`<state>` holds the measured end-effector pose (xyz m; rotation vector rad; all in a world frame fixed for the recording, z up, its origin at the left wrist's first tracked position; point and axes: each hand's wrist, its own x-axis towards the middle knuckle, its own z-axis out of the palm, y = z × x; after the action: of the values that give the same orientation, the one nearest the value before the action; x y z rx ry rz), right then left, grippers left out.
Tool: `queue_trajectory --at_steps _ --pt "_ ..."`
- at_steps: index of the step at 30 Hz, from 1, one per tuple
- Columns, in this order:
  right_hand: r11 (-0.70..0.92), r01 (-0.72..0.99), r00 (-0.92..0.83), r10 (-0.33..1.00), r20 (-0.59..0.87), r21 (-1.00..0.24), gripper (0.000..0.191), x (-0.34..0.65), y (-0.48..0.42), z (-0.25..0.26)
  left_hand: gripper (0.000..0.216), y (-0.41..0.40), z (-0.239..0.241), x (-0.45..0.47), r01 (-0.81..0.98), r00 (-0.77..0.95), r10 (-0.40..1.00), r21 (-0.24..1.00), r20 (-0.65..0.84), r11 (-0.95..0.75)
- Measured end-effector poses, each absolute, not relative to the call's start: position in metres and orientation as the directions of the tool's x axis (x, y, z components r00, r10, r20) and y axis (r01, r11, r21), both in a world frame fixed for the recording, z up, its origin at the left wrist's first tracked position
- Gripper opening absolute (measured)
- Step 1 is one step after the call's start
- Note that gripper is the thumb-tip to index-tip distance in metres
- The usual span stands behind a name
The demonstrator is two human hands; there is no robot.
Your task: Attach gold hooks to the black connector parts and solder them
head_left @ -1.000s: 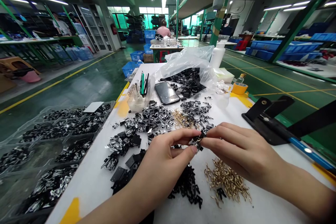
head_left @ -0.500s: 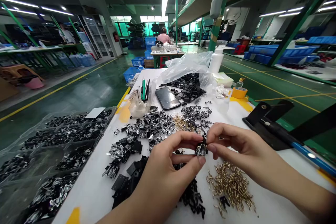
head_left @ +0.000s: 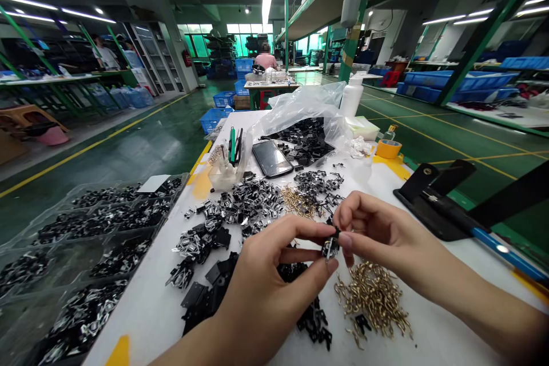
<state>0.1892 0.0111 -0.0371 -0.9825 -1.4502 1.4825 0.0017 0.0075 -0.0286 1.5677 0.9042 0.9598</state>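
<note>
A small black and silver metal clip (head_left: pixel 330 247) is held above the white table (head_left: pixel 146 297) between both hands. My left hand (head_left: pixel 274 280) pinches it from the left with thumb and fingers. My right hand (head_left: pixel 377 234) pinches it from the right with its fingertips. Beneath the hands lie a pile of black plastic parts (head_left: pixel 300 309) and a heap of small brass springs (head_left: pixel 373 297). More silver clips (head_left: pixel 249 203) are scattered just beyond the hands.
Clear trays of finished clips (head_left: pixel 86 251) sit at the left. A phone (head_left: pixel 271 158), a pen cup (head_left: pixel 229 163), a plastic bag of black parts (head_left: pixel 306 137), a tape roll (head_left: pixel 389 148) and a white bottle (head_left: pixel 351 94) stand further back. A black fixture (head_left: pixel 441 206) lies at right. A person (head_left: pixel 266 59) sits far off.
Both hands have drawn slightly toward me and lower with the clip, and the fingers have shifted their pinch on it. The view has tilted a little.
</note>
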Motion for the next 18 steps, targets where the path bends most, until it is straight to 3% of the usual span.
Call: queue_trajectory --at_steps 4,9,14,18 --pt "0.029 -0.066 -0.427 0.902 0.055 -0.997 0.018 0.193 0.009 -0.038 0.021 0.009 -0.025 0.002 -0.034 0.409 0.913 0.999 -0.001 0.017" --pt "0.183 0.082 -0.442 0.888 0.129 -0.980 0.024 0.199 0.002 -0.033 0.022 0.012 -0.022 0.001 -0.099 0.416 0.905 0.985 -0.090 0.143" --pt "0.282 0.270 -0.360 0.916 0.175 -0.921 0.016 0.198 0.000 -0.030 0.020 0.017 -0.021 0.002 -0.169 0.493 0.851 0.940 -0.180 0.297" --pt "0.387 0.316 -0.406 0.880 0.245 -0.866 0.016 0.198 0.002 -0.030 0.019 0.019 -0.022 0.003 -0.206 0.568 0.796 0.902 -0.206 0.380"
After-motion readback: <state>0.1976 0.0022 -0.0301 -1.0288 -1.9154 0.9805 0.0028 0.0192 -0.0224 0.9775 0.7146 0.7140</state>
